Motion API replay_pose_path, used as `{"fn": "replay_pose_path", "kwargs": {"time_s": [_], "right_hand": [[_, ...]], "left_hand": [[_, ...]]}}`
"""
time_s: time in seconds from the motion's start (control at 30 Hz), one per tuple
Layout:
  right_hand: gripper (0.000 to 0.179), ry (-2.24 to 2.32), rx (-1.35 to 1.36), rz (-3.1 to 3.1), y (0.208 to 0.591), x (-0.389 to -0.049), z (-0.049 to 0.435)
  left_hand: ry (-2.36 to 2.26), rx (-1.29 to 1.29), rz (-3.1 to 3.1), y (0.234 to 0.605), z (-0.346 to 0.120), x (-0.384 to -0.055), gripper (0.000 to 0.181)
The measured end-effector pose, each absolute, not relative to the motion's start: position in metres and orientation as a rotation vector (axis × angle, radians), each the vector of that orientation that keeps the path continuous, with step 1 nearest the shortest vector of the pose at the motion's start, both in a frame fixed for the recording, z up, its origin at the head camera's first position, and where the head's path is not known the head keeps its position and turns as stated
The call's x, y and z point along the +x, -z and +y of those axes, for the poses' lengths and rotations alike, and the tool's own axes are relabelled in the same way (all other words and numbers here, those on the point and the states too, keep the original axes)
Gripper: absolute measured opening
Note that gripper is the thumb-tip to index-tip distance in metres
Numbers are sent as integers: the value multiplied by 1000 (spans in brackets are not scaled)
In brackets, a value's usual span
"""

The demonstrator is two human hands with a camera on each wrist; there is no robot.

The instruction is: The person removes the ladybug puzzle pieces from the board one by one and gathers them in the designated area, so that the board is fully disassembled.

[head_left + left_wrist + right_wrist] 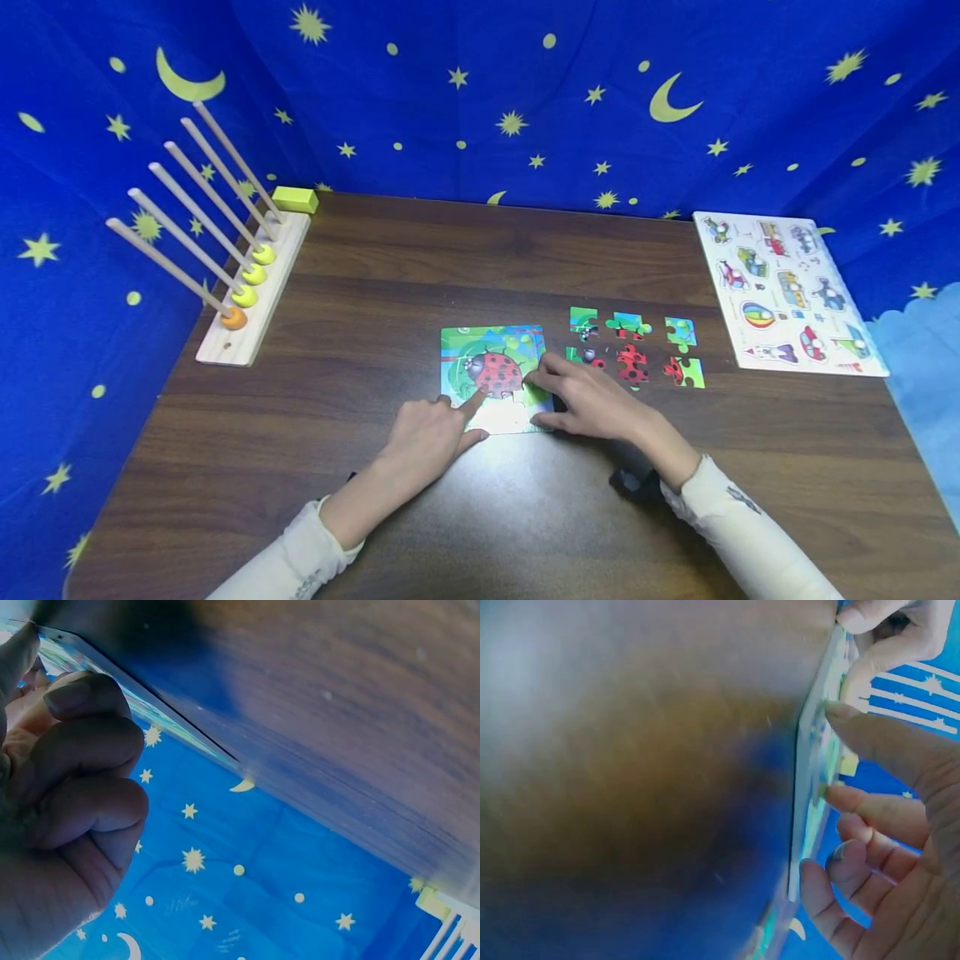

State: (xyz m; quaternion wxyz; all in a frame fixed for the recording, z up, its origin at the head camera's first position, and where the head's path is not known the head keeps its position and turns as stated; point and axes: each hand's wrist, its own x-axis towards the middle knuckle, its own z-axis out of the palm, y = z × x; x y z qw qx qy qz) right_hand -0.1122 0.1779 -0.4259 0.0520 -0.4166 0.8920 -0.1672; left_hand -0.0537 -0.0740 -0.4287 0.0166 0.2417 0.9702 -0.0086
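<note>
A square ladybug jigsaw puzzle (498, 371) lies on the table in the head view, its lower part washed out by glare. My left hand (426, 433) touches it near the ladybug's lower edge with an extended index finger. The left thumb rests at the board's near edge, and the other fingers are curled in the left wrist view (90, 772). At the lower right corner, my right hand (596, 404) pinches a light green puzzle piece (531, 395) between thumb and index finger, close over the board. The right wrist view shows this pinch side-on.
Several loose puzzle pieces (632, 363) lie right of the board, the closest partly behind my right hand. A wooden peg stand (262, 304) with beads and a yellow block (296, 199) stand at the left. At the right lies a picture board (791, 292). Blue star-patterned cloth (480, 100) hangs behind.
</note>
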Motion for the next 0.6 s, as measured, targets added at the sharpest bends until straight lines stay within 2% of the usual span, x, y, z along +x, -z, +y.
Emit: {"fn": "replay_pose_path", "kwargs": {"time_s": [0.3, 0.6], "right_hand": [[50, 145, -1405, 2673, 409, -125, 162], [50, 129, -1409, 2647, 408, -127, 158]], "left_hand": [[34, 734, 3004, 428, -74, -53, 57], [23, 734, 3008, 430, -73, -53, 57]]}}
